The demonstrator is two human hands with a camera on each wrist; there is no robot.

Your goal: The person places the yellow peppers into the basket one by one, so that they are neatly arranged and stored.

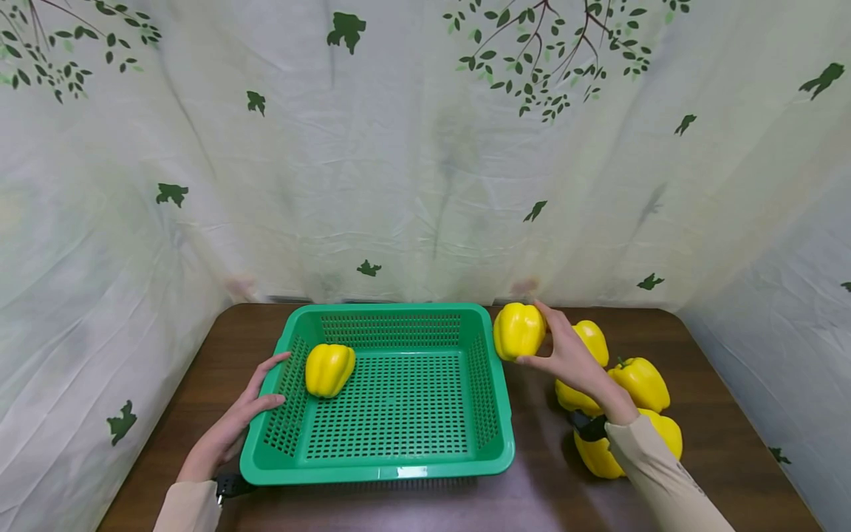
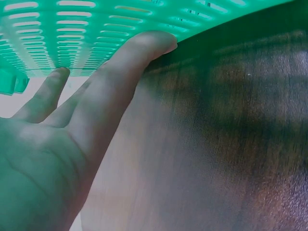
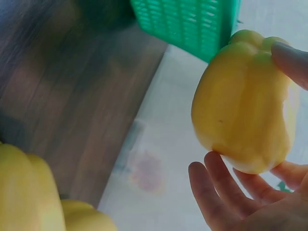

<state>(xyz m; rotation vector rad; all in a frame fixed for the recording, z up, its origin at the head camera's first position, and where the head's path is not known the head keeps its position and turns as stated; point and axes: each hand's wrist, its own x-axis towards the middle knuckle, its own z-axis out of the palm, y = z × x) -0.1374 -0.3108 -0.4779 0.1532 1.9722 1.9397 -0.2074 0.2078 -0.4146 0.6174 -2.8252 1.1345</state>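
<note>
In the head view, my right hand [image 1: 572, 358] holds a yellow bell pepper [image 1: 518, 331] just off the right rim of a green plastic basket [image 1: 497, 399]. The right wrist view shows that pepper [image 3: 245, 106] between thumb and fingertips, raised above the table. At the basket's left side is my left hand [image 1: 239, 414], its thumb and a finger touching the rim. Seen from the left wrist, straight fingers [image 2: 115, 72] lie against the slotted outer wall [image 2: 120, 24]. Another yellow bell pepper [image 1: 329, 370] lies inside the basket, near its left wall.
Several more yellow bell peppers [image 1: 640, 384] are grouped on the brown table [image 1: 718, 473], right of the basket and partly behind the right forearm. A pale curtain [image 1: 412, 185] with leaf prints hangs behind the table and along both sides.
</note>
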